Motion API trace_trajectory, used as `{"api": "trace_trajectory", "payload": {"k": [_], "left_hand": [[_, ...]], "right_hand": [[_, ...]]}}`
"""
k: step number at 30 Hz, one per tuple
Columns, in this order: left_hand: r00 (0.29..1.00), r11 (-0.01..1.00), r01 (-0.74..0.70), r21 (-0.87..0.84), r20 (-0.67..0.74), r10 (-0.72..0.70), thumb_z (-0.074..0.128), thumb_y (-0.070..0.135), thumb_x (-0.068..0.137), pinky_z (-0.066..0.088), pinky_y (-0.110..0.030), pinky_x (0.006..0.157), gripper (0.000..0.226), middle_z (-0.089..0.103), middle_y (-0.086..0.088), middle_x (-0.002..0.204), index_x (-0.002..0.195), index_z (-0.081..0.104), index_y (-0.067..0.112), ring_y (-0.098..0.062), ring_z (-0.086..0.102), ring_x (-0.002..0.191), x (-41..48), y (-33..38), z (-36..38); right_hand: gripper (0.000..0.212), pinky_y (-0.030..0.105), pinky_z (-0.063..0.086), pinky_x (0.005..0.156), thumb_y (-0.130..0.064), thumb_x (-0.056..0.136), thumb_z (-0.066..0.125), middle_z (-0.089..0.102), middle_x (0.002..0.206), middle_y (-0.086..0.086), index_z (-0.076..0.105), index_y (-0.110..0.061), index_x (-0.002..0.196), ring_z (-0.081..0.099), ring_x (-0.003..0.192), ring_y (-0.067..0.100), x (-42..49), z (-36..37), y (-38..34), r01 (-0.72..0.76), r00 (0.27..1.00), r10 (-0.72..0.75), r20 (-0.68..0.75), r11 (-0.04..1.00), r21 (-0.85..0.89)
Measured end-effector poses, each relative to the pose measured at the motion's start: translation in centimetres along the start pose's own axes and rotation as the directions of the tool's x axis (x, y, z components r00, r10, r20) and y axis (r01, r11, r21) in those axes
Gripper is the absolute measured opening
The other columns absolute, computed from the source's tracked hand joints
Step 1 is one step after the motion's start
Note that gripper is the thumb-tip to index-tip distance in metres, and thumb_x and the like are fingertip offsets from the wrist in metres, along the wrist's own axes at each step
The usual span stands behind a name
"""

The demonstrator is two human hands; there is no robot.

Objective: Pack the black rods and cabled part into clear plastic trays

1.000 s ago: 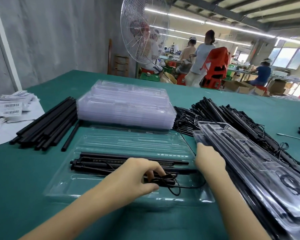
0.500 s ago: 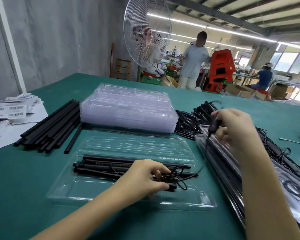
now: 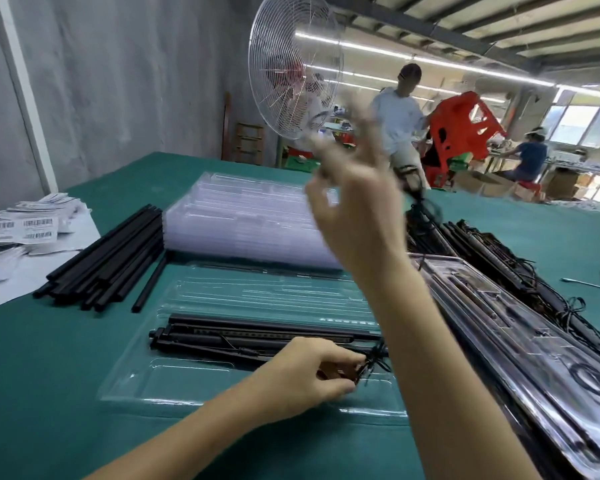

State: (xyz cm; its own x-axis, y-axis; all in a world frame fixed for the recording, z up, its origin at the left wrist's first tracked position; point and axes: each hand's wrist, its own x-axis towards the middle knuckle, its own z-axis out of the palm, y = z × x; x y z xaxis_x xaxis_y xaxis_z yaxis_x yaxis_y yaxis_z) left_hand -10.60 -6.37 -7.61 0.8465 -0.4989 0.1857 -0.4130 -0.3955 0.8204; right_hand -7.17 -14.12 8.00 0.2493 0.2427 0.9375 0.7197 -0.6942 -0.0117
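An open clear tray lies in front of me on the green table. It holds black rods and a cabled part. My left hand pinches the part's bunched black cable at the tray's right end. My right hand is raised high above the tray, blurred, with its fingers pointing up. A dark blurred length of cable shows just right of it; whether the hand holds it is unclear.
Loose black rods lie at the left, next to a stack of empty clear trays. A pile of cabled parts and packed trays fill the right. Barcode labels sit far left. A fan and people stand beyond the table.
My right hand rose from the tray's right end, holding a cable end on the way, to high above the trays. My left hand stays on the cable bundle.
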Motion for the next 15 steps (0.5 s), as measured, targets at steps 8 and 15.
{"api": "trace_trajectory", "payload": {"k": [8, 15], "left_hand": [[0.992, 0.995, 0.09, 0.049, 0.089, -0.094, 0.062, 0.024, 0.087, 0.049, -0.015, 0.084, 0.026, 0.069, 0.019, 0.107, 0.094, 0.068, 0.049, 0.008, 0.062, 0.092, -2.4, 1.9, -4.9], [0.972, 0.996, 0.045, -0.08, -0.227, -0.063, 0.062, 0.047, 0.087, 0.045, -0.019, 0.044, 0.032, 0.067, 0.0, 0.061, 0.07, 0.073, 0.022, -0.01, 0.061, 0.051, -4.6, 3.2, -12.3]], "right_hand": [[0.054, 0.027, 0.035, 0.066, -0.011, 0.089, 0.042, 0.04, 0.146, -0.014, 0.047, -0.039, 0.135, 0.057, 0.109, 0.021, -5.2, 4.5, -1.5, 0.087, 0.595, -0.091, 0.798, 0.995, 0.049], [0.038, 0.031, 0.047, 0.076, -0.013, 0.086, 0.052, 0.069, 0.102, -0.002, 0.057, -0.02, 0.123, 0.061, 0.089, 0.018, -5.9, 2.6, 1.0, -0.294, 0.698, 0.092, 0.71, 0.941, 0.167]]}}
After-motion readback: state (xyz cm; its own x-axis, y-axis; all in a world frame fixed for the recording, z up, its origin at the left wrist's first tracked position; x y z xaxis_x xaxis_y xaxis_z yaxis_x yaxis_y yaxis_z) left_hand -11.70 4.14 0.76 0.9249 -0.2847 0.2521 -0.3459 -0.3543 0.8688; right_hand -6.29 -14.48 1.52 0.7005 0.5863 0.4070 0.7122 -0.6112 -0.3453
